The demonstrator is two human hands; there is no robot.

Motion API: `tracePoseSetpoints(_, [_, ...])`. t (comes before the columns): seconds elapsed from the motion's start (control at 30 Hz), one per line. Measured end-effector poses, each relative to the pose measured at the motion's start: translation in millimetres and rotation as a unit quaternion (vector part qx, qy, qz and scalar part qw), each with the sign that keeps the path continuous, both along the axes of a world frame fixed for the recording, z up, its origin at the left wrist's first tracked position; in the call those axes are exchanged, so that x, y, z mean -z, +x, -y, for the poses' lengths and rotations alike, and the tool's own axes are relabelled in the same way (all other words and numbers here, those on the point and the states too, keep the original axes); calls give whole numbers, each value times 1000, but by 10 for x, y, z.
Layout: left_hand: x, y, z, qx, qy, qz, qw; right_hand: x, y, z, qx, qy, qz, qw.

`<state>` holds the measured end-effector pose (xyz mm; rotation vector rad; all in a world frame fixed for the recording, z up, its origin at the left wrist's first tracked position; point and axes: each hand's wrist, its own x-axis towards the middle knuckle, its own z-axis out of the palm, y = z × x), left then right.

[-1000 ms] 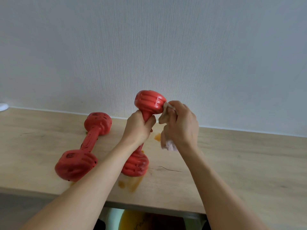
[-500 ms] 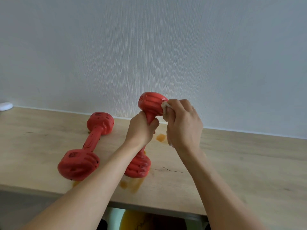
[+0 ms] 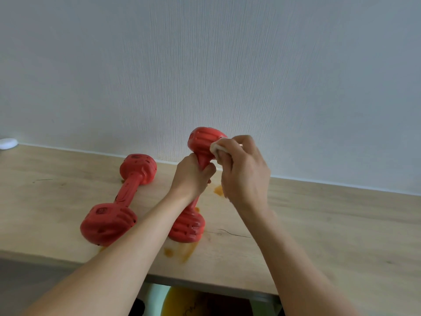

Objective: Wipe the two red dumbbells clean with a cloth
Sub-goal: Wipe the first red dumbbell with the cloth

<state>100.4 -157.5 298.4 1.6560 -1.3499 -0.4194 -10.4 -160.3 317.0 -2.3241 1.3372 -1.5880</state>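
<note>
Left hand point(image 3: 192, 179): fingers curled around the handle of the tilted dumbbell point(image 3: 200, 151).
Tilted dumbbell: lower head on the wooden surface point(image 3: 330, 224), upper head raised.
Right hand point(image 3: 245, 172): holds the white cloth point(image 3: 216, 148) and presses it on the upper head.
Second dumbbell point(image 3: 123, 199): lies flat on the surface, to the left.
Orange stains point(image 3: 182, 250): on the surface near the front edge.

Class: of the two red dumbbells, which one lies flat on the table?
The left dumbbell, untouched, with both ends on the table. The other dumbbell stands tilted, gripped by the left hand.
</note>
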Motion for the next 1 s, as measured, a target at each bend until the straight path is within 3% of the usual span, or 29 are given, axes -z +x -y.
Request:
tracePoseSetpoints(0.07, [0,1,4,1,-3,-12,1000,11,21,0,-8,1,3,1000])
tracePoseSetpoints(0.23, [21,30,-23,-1,-10,-55,998,112,-118,128,-22,138,21,990])
tracePoseSetpoints(0.43, [1,36,-19,-3,-9,-46,999,34,25,10,-29,40,30,998])
tracePoseSetpoints(0.7, [4,33,-51,8,-9,-72,997,107,-95,172,-46,155,59,985])
tracePoseSetpoints(0.9, [-24,40,-79,-11,-15,-85,996,58,44,20,-35,32,30,998])
tracePoseSetpoints(1.0, [-11,53,-92,0,-15,-100,995,62,5,77,-75,141,107,981])
